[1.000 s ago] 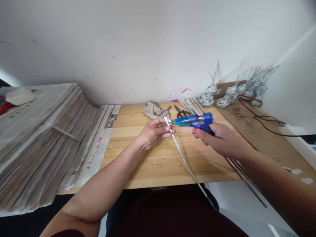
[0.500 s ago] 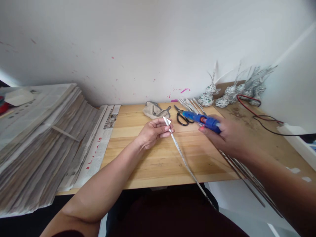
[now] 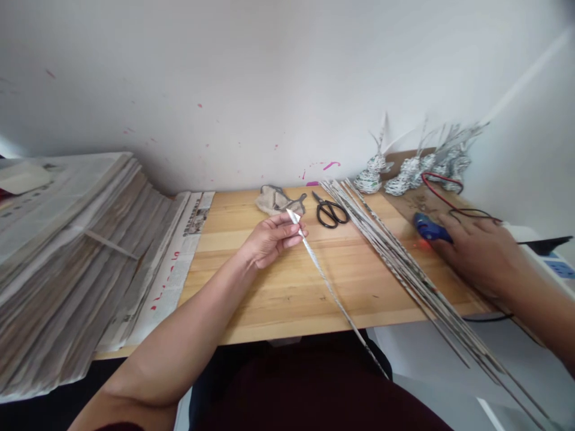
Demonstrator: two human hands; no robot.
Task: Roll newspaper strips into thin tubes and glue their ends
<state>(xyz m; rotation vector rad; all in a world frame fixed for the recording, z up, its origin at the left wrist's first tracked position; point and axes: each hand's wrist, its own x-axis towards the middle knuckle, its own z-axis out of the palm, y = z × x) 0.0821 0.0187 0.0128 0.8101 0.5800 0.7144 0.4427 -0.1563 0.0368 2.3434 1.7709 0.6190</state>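
Observation:
Pinched between the thumb and fingers of my left hand (image 3: 269, 240) is the upper end of a thin rolled newspaper stick (image 3: 331, 290). A white paper corner flares at that tip, and the stick slants down past the table's front edge. Far to the right, my right hand (image 3: 487, 246) is wrapped round a blue glue gun (image 3: 430, 228) low over the right side of the table, its nozzle end pointing to the back left. A reddish glow shows just below the gun. My palm hides its rear part.
Between my hands lie black-handled scissors (image 3: 331, 214) and a bundle of paper sticks (image 3: 398, 263) overhanging the front edge. A rag (image 3: 272, 200) is behind my left hand. Newspapers (image 3: 108, 269) are stacked left; woven paper figures (image 3: 372, 175), a red-black cable (image 3: 440, 183) and a socket strip (image 3: 559, 267) are right.
My right hand has carried the glue gun right and down, away from the stick's tip, uncovering the bundle of paper sticks. My left hand still pinches its stick. The view has shifted slightly.

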